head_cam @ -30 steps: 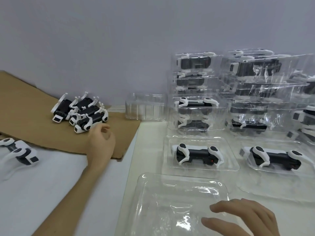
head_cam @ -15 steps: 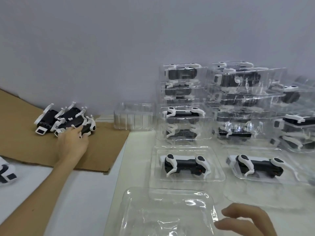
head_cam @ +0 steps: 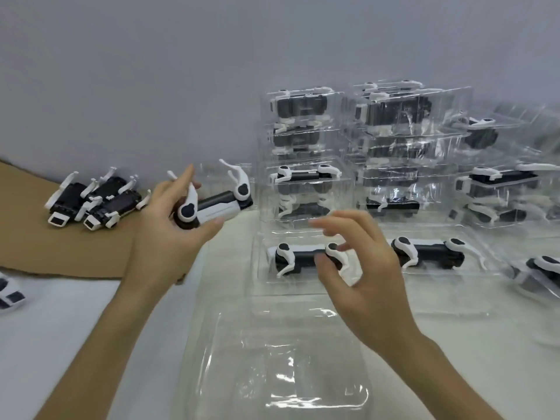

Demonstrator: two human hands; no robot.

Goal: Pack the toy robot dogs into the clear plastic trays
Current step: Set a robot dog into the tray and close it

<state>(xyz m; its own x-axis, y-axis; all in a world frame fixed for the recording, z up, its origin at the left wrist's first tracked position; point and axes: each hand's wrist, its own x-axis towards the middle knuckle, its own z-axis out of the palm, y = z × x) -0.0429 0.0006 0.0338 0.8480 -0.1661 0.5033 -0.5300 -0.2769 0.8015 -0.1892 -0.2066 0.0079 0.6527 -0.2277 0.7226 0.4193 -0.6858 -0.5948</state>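
1 glossy black-and-white toy dog [head_cam: 216, 207] pinched by left fingers [head_cam: 210, 227]; right fingers [head_cam: 336, 220] spread loosely.

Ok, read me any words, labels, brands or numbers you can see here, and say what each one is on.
No text can be read. The toy dog in the left hand, the dogs on the cardboard, the stacked trays and the empty tray show no print; finer marks would be too blurred to read.
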